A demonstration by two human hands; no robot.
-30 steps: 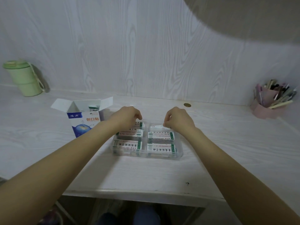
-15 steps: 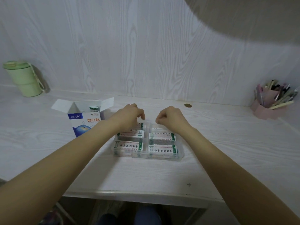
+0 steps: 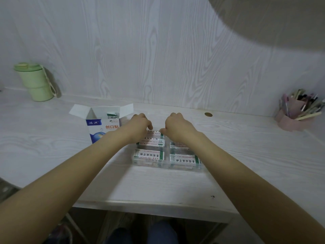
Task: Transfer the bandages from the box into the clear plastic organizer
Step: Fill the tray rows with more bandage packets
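The clear plastic organizer (image 3: 167, 167) lies on the desk with white-and-green bandages (image 3: 148, 154) stacked in its compartments. My left hand (image 3: 139, 125) and my right hand (image 3: 177, 127) hover over its far row. Both have their fingers curled down onto the bandage stack (image 3: 154, 133) in the far left compartment, with the fingertips meeting near the middle divider. The hands hide the undersides of the fingers and most of the far right compartment. The blue-and-white bandage box (image 3: 103, 126) stands open to the left, with a few bandages (image 3: 112, 115) showing inside.
A green lidded cup (image 3: 34, 81) stands at the back left by the wall. A pink pen holder (image 3: 295, 117) full of pens sits at the far right. A small round brown cap (image 3: 208, 114) is set in the desk behind the organizer. The desk's front edge (image 3: 158, 206) runs close below.
My right hand has slid left from the far right compartment to the middle divider. My left hand has stayed over the far left compartment, and its fingers now point down onto the stack.
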